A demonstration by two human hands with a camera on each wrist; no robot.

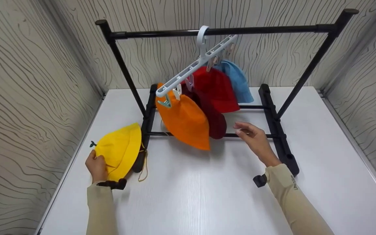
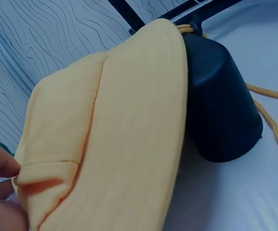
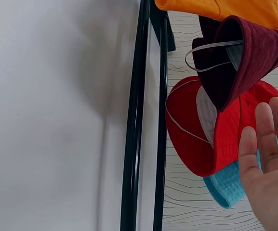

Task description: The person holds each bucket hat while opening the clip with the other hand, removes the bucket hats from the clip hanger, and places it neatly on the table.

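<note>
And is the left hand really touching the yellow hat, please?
Touching. The left wrist view shows it: the left hand pinches the yellow hat, and the cloth folds there.

Place: a small booth-like bay, apparently a lab-type recording set-up.
Walls [image 1: 18, 98]: wavy-lined, behind the black rack [image 1: 273, 30] and to its left and right, boxing you in on three sides.
Grey strips [image 1: 69, 42]: upright behind the rack, left and right, where the walls meet.
Tabletop [image 1: 188, 205]: plain white, under the rack, reaching out to the walls.
Wrist gear [image 1: 259, 180]: you wear a black block at each wrist, on the rack's near side.
</note>
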